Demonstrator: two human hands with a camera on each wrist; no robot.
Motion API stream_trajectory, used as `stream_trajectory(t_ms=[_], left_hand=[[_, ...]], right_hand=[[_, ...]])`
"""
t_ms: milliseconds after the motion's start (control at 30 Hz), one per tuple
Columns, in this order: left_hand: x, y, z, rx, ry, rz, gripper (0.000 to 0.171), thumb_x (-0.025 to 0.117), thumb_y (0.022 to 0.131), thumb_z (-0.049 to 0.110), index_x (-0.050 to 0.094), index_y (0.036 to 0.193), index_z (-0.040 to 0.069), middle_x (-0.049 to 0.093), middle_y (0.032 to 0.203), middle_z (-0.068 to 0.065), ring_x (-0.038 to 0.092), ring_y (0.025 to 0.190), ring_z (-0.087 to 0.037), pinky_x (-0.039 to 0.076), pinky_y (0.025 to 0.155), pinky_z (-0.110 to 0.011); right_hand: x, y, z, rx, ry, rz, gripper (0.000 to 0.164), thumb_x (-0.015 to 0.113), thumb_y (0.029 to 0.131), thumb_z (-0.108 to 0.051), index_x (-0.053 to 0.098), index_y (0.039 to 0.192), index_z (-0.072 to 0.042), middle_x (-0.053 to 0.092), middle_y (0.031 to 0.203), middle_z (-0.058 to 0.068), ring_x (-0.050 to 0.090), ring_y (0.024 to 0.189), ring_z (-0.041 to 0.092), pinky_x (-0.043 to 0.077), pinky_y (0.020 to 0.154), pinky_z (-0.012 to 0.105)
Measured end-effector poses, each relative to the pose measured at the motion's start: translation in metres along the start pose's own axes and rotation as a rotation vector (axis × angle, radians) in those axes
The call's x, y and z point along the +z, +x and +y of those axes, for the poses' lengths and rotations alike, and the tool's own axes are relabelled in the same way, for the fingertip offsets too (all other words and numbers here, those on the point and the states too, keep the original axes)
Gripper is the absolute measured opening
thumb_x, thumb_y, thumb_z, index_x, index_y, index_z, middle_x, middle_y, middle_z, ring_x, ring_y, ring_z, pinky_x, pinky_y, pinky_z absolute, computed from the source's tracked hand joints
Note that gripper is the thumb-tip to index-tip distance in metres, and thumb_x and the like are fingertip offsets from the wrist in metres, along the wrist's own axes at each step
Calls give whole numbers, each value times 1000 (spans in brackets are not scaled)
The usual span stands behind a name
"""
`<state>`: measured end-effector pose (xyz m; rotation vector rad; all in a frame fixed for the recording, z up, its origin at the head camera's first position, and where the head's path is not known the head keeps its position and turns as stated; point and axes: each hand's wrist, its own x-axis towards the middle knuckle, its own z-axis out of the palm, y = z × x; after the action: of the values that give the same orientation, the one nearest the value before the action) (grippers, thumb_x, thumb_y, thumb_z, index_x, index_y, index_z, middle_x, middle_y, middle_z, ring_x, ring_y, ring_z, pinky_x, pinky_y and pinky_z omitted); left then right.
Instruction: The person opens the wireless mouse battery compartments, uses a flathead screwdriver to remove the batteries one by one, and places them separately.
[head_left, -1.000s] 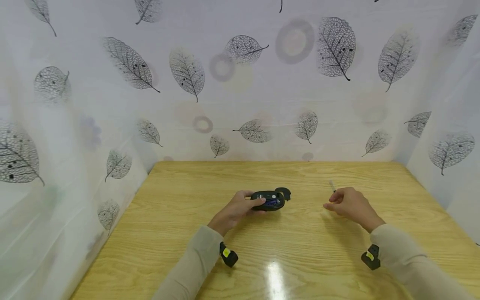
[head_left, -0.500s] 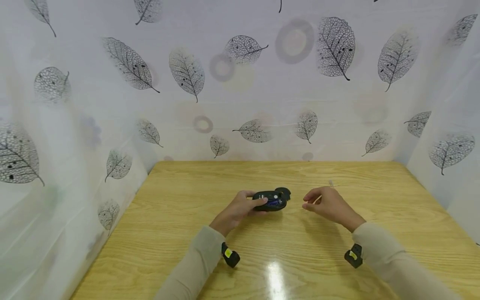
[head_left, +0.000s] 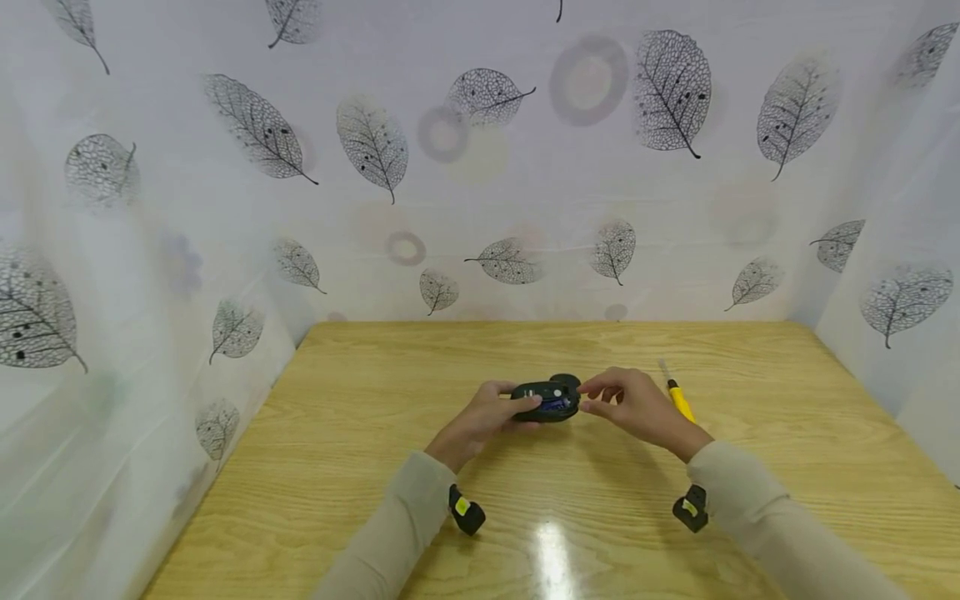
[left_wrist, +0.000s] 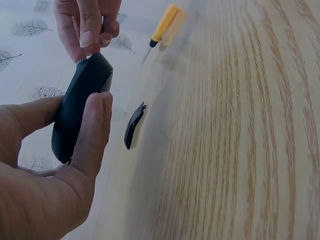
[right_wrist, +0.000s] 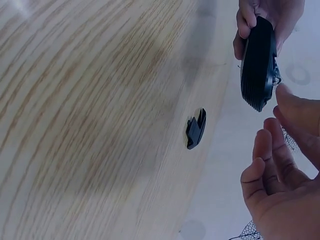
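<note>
In the head view my left hand (head_left: 486, 417) grips a black computer mouse (head_left: 534, 390), its underside turned up. A purple battery (head_left: 557, 403) lies in its uncovered compartment. The left wrist view shows my thumb and fingers on either side of the mouse (left_wrist: 80, 102), which has a ridged end. My right hand (head_left: 637, 408) is at the mouse's right end, fingers bent, fingertips right at its edge. In the right wrist view, one fingertip is beside a small metal contact (right_wrist: 276, 79). Behind the mouse, a black cover (right_wrist: 196, 129) rests on the table.
A screwdriver with a yellow handle (head_left: 681, 402) lies on the wooden table (head_left: 420, 350) just behind my right hand. Leaf-printed white curtains (head_left: 525, 192) close in the table's back and sides.
My right hand has moved left from beside the screwdriver to the mouse's end, uncovering the screwdriver's yellow handle. My left hand has shifted slightly right with the mouse.
</note>
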<state>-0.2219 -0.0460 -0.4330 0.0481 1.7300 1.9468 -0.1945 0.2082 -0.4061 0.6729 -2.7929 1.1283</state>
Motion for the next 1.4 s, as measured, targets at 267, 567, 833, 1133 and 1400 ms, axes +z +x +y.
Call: stream_trajectory(t_ms=[267,567,833,1133,1400], left_hand=[[3,0,1,9,-15,-8,58,70,98,11,43,144,-12,58,125,-25,71,102,-29,58,93,-38],[5,0,1,16,-10,-19,57,69,98,11,44,144,-12,59,125,-25,72,100,-30,59,91,-37],[6,1,0,5,-2,-8,56,70,98,10,45,142,-13,60,123,-25,72,98,-32,61,86,-35],[4,0,-1,1,-6,-16,56,71,97,10,45,142,-12,60,123,-25,73,97,-32,60,88,-36],[3,1,-1,-5,-5,-18,57,71,97,12,45,142,-11,62,121,-24,73,97,-31,59,91,-38]], right_hand=[[9,4,-2,-20,22,1,24,79,90,-18,78,111,-7,65,95,0,56,77,14,51,61,26],[17,5,-1,-47,32,51,18,79,89,-14,81,105,-7,63,93,-1,49,73,13,45,58,25],[22,5,1,-69,56,82,10,81,87,-10,82,97,-10,63,89,-6,49,71,13,44,57,25],[25,4,2,-59,78,108,4,80,88,-12,82,92,-13,65,88,-6,52,74,13,44,62,26],[26,5,2,-74,91,109,4,79,89,-10,81,90,-13,65,89,-6,54,76,13,45,65,28]])
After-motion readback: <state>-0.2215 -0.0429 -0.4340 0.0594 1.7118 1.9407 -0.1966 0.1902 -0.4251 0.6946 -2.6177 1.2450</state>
